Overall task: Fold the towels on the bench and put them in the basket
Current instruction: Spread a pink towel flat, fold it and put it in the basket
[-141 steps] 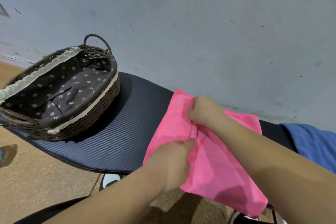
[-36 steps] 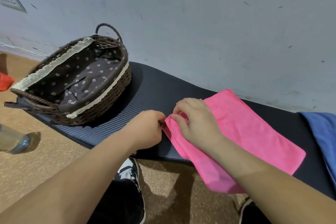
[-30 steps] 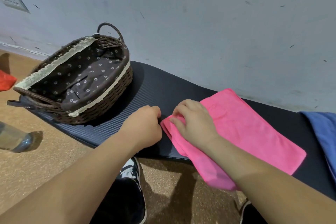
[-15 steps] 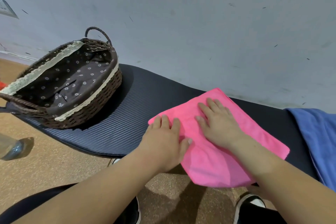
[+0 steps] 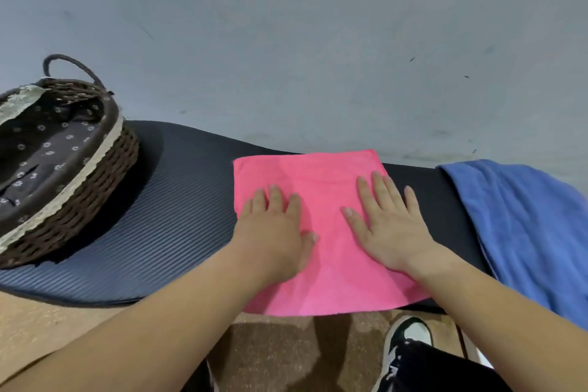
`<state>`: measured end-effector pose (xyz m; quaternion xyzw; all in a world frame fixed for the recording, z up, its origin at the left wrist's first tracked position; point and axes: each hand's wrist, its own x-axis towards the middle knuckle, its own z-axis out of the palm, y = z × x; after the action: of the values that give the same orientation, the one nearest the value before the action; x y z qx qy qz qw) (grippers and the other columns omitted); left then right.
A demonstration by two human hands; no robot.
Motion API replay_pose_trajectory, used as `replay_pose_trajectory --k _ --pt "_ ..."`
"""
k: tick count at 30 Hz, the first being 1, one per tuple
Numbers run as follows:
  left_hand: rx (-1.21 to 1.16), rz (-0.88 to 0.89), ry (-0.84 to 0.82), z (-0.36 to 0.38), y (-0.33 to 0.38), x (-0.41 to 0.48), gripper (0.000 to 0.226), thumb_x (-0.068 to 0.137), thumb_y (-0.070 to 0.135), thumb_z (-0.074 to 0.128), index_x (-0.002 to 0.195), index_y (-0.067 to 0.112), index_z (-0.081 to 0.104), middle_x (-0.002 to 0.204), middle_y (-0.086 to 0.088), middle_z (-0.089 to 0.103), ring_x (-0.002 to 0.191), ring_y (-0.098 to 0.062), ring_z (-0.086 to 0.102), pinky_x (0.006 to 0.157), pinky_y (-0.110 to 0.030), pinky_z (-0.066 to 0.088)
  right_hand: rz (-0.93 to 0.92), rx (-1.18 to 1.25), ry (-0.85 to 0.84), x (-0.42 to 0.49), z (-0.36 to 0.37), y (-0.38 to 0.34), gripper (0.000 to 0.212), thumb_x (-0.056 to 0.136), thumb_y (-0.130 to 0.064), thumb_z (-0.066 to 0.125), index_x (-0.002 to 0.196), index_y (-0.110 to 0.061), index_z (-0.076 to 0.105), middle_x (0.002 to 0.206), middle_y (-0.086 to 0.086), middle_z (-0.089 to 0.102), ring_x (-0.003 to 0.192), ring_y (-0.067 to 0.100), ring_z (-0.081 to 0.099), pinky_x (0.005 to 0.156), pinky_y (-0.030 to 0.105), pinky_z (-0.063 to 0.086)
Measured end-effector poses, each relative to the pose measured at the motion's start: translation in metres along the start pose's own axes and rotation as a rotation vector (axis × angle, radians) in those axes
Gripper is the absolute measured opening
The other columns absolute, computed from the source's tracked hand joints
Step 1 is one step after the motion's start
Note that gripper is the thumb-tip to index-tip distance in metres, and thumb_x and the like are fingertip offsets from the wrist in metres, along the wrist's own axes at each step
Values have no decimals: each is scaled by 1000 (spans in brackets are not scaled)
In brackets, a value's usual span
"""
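Because the pink towel (image 5: 318, 175) overhangs the bench (image 5: 175, 216) edge, it could slide off once the left hand (image 5: 273, 232) and right hand (image 5: 388, 232), both pressing flat, gripping nothing, lift.

1. Pink towel (image 5: 321, 181): folded flat, nearly square, centre frame on the dark bench (image 5: 178, 216), near edge overhanging.
2. Blue towel (image 5: 525, 226): rumpled, draped at right edge.
3. Basket (image 5: 95, 188): brown wicker, flowered lining, upright at left.
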<state>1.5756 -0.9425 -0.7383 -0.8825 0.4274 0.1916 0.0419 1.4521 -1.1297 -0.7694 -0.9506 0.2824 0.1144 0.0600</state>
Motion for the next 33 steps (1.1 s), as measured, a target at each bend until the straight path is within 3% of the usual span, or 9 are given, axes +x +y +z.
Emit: replay_pose_trajectory --k 3,6,12,15,19,24,28,31,33 --pt "1 57 1 11 -2 17 81 99 66 19 160 22 -11 166 -18 -19 152 -40 -17 125 -53 -3 93 -1 -15 -6 0 14 80 97 -69 4 162 -24 -10 169 4 -17 155 18 -20 123 51 -16" --pt "-22 191 131 18 -18 33 81 93 73 11 161 31 -4 168 -11 -13 154 -31 -17 125 -49 -6 147 -12 -10 -16 -2 19 82 98 -67 3 162 -17 -10 169 7 -18 155 22 -19 123 52 -15" --pt "43 137 297 19 -1 12 81 95 68 10 162 22 2 168 -15 -5 155 -36 -8 126 -52 1 -155 49 22 -51 -1 -3 78 97 -68 1 160 -25 -16 166 2 -28 151 17 -29 124 43 -15" --pt "13 122 232 33 2 -3 82 96 71 8 159 25 -16 166 -13 -21 152 -34 -22 126 -51 -3 -206 19 -35 -60 15 0 84 88 -73 -12 157 -27 -25 161 0 -38 147 15 -38 125 44 -12" --pt "-19 102 226 47 -21 -11 87 91 80 4 156 30 -24 163 -11 -31 149 -27 -33 126 -48 -5 -209 18 6 -60 21 11 83 92 -73 -7 157 -25 -24 163 -2 -35 148 11 -36 126 42 -12" --pt "-6 40 223 51 -37 -24 92 88 83 -1 159 26 -18 166 -13 -22 152 -27 -25 126 -45 -6 -209 20 54 -62 24 12 81 96 -71 1 162 -24 -11 167 -2 -23 152 12 -28 126 43 -8" --pt "-11 31 185 40 -37 -31 96 89 82 6 162 21 -1 168 -15 -9 155 -31 -15 126 -48 -2 -197 96 30 -68 14 8 80 100 -70 17 163 -24 1 170 0 -14 154 15 -21 127 43 -5" --pt "-9 105 169 24 -43 -45 98 87 80 6 159 15 19 168 -14 8 155 -33 -2 127 -48 6 -243 178 -29 -88 -14 3 72 99 -64 40 158 -23 32 170 2 10 157 18 1 128 37 8" --pt "42 239 154 17 -44 -56 97 86 80 10 156 16 29 165 -10 19 154 -29 10 127 -42 11 -293 221 -120 -103 -33 3 66 98 -64 44 153 -28 42 166 -7 25 153 10 20 125 32 21"
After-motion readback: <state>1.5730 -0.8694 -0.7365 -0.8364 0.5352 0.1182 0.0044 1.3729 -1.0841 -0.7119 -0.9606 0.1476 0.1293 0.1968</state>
